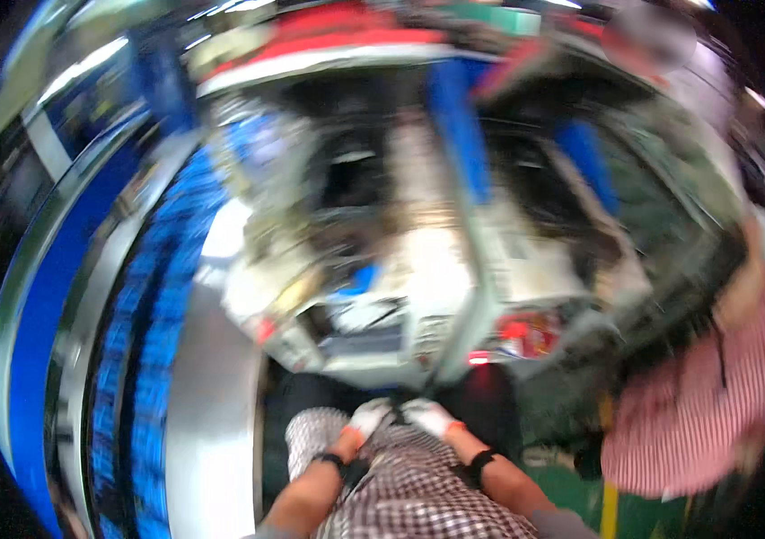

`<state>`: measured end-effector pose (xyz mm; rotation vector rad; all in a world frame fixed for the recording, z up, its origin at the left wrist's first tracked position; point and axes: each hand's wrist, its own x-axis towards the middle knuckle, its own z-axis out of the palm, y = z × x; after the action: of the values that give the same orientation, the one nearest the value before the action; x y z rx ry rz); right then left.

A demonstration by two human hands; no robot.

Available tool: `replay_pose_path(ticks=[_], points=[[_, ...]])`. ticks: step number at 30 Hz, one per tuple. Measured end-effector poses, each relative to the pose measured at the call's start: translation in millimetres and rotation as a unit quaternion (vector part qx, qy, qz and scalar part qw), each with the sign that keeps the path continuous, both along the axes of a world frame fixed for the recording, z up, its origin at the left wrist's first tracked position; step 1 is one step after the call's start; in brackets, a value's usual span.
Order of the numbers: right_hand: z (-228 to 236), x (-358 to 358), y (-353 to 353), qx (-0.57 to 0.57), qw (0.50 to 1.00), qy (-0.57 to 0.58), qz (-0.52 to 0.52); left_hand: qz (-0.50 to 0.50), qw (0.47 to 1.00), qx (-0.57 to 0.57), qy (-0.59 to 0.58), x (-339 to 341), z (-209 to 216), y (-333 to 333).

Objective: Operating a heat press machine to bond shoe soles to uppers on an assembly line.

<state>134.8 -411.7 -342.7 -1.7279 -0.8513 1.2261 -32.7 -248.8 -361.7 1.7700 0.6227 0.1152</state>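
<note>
My left hand [369,417], in a white glove with an orange cuff, rests low in front of me over a checked apron [400,490]. Close to its right is my right hand [430,417], gloved the same way. A narrow dark gap lies between the two hands. Motion blur smears the fingers, so whether they hold anything cannot be made out. Both wrists carry dark bands. Just beyond my hands stands the near edge of a pale machine or workbench [481,296], with a grey panel [360,343] set in it.
Left of me run a bare metal strip [212,422] and a row of blue parts [153,359]. Blue upright pieces [461,135] stand on the bench. At the right, a person in a red-striped garment [706,413] is close by, near a yellow floor line [610,512].
</note>
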Motion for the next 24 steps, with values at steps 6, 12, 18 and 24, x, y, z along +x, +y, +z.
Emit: replay_pose_path(ticks=[6,12,18,24], points=[[3,15,-13,-0.071,0.982,0.155,-0.082,0.177,0.925,-0.333,-0.04,-6,100,-3],[12,3,3,-0.092,0.987,0.116,-0.055,0.204,0.971,-0.069,-0.108,-110,218,30],[19,4,-2,-0.106,0.989,0.105,-0.022,0.488,0.844,0.184,-0.126,-229,303,61],[13,6,-2,-0.117,0.99,0.073,-0.022,0.816,0.482,0.311,0.068,-403,322,103]])
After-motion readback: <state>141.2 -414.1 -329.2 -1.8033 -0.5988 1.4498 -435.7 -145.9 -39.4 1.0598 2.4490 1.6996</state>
